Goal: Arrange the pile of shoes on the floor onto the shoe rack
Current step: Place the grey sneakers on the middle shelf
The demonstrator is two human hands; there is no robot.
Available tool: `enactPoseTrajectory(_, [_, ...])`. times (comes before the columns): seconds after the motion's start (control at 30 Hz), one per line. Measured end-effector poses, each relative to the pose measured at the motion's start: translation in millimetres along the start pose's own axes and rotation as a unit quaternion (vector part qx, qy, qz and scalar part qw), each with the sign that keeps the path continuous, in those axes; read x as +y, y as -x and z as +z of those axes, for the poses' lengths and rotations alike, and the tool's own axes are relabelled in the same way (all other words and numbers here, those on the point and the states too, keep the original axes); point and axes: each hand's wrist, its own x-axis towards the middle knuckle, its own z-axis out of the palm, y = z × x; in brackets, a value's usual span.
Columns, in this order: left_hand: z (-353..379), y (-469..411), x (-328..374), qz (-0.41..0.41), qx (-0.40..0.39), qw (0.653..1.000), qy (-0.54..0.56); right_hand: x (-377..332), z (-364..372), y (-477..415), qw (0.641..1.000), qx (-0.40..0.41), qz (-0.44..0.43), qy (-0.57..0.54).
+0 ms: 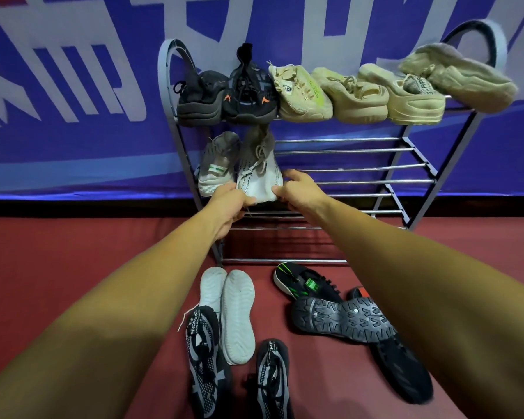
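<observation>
Both hands hold the white sneaker (259, 176), which stands on the middle shelf of the shoe rack (360, 150), just beside a grey sneaker (217, 164). The left hand (229, 204) and the right hand (297, 189) each have the grip closed around its near end. Black and beige shoes (360, 96) fill the top shelf. Other loose shoes (238, 313) lie on the red floor (58, 246).

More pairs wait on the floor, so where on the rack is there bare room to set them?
The middle shelf has bare bars from the white shoe, held by left hand and right hand, to the right frame. The lower shelf shows bare bars too. The top shelf is crowded, six shoes edge to edge.
</observation>
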Motion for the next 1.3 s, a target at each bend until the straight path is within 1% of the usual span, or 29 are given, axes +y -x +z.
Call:
enactPoseTrajectory(0.13, [-2.2, -2.6, -3.9, -0.021, -0.004, 1.0, -0.002, 5.2, 4.6, -14.4, 0.999, 0.032, 0.021, 0.014])
enactPoseTrajectory(0.27, [-3.6, -1.0, -4.0, -0.038, -0.036, 0.998, -0.027, 7.6, 7.5, -25.9, 0.998, 0.048, 0.025, 0.021])
enactPoseTrajectory(0.4, [0.9, -5.6, -4.7, 0.0, 0.0, 0.999, -0.044, 13.4, 10.6, -31.7, 0.998, 0.059, 0.009, 0.018])
enactPoseTrajectory(0.53, [2.2, -10.2, 0.1, 0.031, 0.011, 0.999, -0.043, 13.2, 6.0, -29.9, 0.999, 0.037, -0.004, 0.019])
enactPoseTrajectory(0.63, [2.0, -10.8, -2.4, 0.045, 0.003, 0.997, -0.061, 14.0, 3.4, -28.6, 0.997, 0.009, -0.007, 0.079])
enactPoseTrajectory(0.73, [1.2, -7.0, -5.0, 0.054, 0.006, 0.996, -0.073, 14.3, 2.4, -25.7, 0.99, 0.007, -0.001, 0.14])
enactPoseTrajectory(0.87, [0.3, 1.2, -5.4, 0.062, 0.02, 0.995, -0.077, 14.2, -0.8, -15.2, 0.985, 0.004, -0.001, 0.171])
enactPoseTrajectory(0.97, [-2.5, 5.4, -8.7, 0.041, 0.038, 0.994, -0.09, 17.7, -2.4, -7.5, 0.981, -0.009, -0.006, 0.193])
enactPoseTrajectory(1.13, [-6.5, 18.3, -25.9, 0.0, 0.015, 0.987, -0.161, 33.8, 5.4, 5.1, 0.971, -0.036, 0.009, 0.238])
enactPoseTrajectory(1.3, [-13.9, 23.3, -53.5, -0.016, 0.006, 0.974, -0.226, 64.2, 29.8, 14.4, 0.973, -0.049, 0.04, 0.221])
